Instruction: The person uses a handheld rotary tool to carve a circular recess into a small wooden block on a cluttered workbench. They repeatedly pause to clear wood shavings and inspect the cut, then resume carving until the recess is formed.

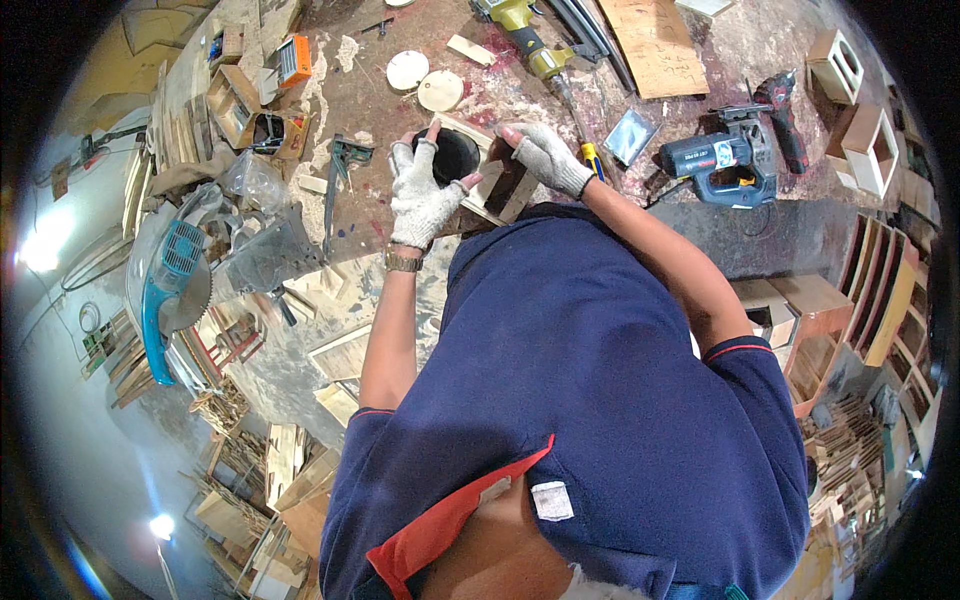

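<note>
In front of me on the workbench is a small wooden box (491, 186) with a black round area (457, 158) in its pale face. Whether that is a hole or a dark part set in it, I cannot tell. My left hand (420, 192), in a white fingertip-less glove with a watch at the wrist, grips the box's left side, fingers and thumb spread around the black circle. The right side is gripped by my right hand (548, 160), gloved alike, its fingertips at the top edge. Part of the box is hidden by my hands.
Two round wooden discs (424, 82) lie beyond the box, near a yellow-green power tool (530, 40). Rightward are a yellow-handled screwdriver (592, 160), a blue jigsaw (725, 165) and a cordless drill (786, 120). A clamp (340, 165) and a circular-bladed saw (180, 270) stand left.
</note>
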Tool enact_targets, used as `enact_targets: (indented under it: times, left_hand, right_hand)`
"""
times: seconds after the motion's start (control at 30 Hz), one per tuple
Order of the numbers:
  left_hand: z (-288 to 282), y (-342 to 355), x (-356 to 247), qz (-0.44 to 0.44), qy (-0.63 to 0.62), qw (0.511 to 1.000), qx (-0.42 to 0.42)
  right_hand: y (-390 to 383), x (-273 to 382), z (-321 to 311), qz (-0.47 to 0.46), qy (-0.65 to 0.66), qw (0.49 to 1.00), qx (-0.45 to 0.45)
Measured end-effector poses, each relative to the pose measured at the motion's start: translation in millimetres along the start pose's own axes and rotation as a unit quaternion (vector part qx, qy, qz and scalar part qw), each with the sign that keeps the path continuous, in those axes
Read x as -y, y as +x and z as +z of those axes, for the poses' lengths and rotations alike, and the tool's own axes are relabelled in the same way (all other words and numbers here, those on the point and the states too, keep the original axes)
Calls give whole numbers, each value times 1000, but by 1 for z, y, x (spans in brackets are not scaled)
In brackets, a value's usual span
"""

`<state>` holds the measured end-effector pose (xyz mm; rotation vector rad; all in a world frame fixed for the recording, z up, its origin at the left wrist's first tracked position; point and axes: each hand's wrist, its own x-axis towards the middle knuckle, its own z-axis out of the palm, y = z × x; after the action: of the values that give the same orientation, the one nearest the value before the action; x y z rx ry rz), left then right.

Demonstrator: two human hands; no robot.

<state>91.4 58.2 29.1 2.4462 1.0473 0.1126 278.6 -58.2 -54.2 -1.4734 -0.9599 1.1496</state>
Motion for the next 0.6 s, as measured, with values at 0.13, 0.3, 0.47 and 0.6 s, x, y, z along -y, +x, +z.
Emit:
enact_targets:
  times: [0.13,0.3,0.47,0.6]
  left_hand:
    - [7,-4,4,18,6,1000,-25]
    - [13,-3,3,22,29,999,-38]
    - [3,-8,-6,-16,-37,999,-22]
    - [-4,-32,-9,-4,-39,993,-111]
  right_hand:
    - [-7,1,0,-14,12,1000,-15]
    - [-4,2,-2,-5,-53,999,-6]
    - [-13,9,-3,-17,122,992,-35]
    - [-58,-9,-66,13,91,980,-176]
